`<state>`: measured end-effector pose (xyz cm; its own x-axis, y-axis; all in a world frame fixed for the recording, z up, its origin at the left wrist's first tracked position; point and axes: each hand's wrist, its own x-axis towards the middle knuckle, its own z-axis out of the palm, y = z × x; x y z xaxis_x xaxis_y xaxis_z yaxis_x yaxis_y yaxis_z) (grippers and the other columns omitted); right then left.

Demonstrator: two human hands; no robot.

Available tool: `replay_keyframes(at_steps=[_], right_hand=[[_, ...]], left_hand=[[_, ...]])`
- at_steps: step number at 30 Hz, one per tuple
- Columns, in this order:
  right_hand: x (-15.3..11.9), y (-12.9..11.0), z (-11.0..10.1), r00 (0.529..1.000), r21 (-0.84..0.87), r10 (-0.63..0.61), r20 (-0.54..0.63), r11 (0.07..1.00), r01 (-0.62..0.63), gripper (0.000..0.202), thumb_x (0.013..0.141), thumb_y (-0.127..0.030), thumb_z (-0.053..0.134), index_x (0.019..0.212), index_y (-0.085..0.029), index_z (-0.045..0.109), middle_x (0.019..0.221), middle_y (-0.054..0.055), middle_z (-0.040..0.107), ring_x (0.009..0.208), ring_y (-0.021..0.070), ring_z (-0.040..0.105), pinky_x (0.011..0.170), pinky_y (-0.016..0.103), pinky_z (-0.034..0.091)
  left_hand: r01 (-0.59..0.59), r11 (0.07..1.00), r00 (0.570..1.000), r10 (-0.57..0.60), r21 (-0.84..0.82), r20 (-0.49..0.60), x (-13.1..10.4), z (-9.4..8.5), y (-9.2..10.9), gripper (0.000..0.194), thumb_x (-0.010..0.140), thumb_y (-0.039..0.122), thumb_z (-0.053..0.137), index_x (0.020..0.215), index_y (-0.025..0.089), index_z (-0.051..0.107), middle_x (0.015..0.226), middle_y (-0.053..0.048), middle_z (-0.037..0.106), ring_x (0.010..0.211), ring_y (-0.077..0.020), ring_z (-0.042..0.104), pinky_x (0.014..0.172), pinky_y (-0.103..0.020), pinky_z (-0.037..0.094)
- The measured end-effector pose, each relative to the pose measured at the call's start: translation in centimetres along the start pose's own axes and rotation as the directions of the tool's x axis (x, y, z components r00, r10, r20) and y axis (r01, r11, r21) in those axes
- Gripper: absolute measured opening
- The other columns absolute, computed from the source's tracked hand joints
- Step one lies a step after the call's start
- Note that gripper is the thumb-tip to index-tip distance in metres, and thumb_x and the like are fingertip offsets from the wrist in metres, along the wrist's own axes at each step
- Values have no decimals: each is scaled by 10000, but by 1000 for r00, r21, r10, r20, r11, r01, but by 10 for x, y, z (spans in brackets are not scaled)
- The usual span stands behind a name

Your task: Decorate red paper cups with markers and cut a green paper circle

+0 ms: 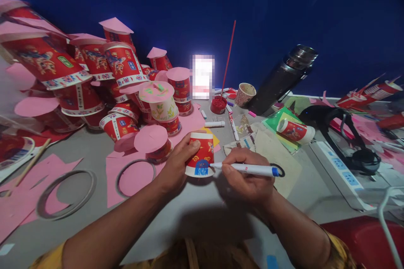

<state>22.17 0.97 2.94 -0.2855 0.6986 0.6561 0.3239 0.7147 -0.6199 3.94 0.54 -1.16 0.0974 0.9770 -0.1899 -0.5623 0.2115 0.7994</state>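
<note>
A red paper cup (206, 149) is held upside down by my left hand (180, 160), thumb on its side and fingers behind it. Blue marker colouring shows low on the cup, near its white rim. My right hand (249, 176) grips a white marker (252, 169) with a blue end cap. The marker's tip touches or nearly touches the cup beside the blue patch. Just above the cup lies another white marker (215, 124) on the table.
Many red cups (123, 65) topped with pink paper stand stacked at left, near grey rings (67, 193) and pink paper. Behind are a lit screen (203, 76), a red paint pot (218, 104) and a black flask (282, 77). A power strip (341, 172) lies at right.
</note>
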Motion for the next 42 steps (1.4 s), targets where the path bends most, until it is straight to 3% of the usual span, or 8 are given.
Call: replay_keyframes(at_steps=[11,18,27,34,42], right_hand=[[-2,1,-1,997,78,23,67,997,-28,138,872,-136,638,764,-218,660,627,-23,720,502,113,619,521,228,468],[-2,1,-2,997,90,33,70,995,-39,139,871,-133,636,766,-221,658,625,-33,706,503,108,601,538,223,454],[-3,2,-1,990,122,55,128,990,-71,145,897,-140,637,781,-225,653,637,-30,709,511,115,606,525,223,443],[-6,3,-1,1000,69,28,8,997,-29,107,899,-136,670,853,-233,673,710,-27,742,566,125,663,548,223,480],[-18,17,-1,976,59,146,-159,989,-138,118,941,-191,739,1035,-260,751,931,11,815,776,176,769,725,279,594]], left_hand=[[-13,1000,1000,12,-19,-14,0,1,2,468,792,478,886,1112,165,748,862,-46,771,726,-183,708,646,-252,542],[-30,999,999,30,-11,-30,1,1,2,452,803,472,874,1114,171,744,901,-57,787,785,-217,749,699,-286,577],[-32,999,999,32,2,-31,2,-4,1,452,833,448,854,1174,180,730,917,-53,790,751,-192,741,675,-264,580],[-12,1000,999,13,26,-44,1,-1,4,542,815,467,859,1245,166,721,921,-69,799,650,-170,696,574,-256,559],[59,987,994,-71,-150,-80,5,-2,4,365,841,358,837,1108,130,738,965,-109,816,851,-269,792,779,-372,668]])
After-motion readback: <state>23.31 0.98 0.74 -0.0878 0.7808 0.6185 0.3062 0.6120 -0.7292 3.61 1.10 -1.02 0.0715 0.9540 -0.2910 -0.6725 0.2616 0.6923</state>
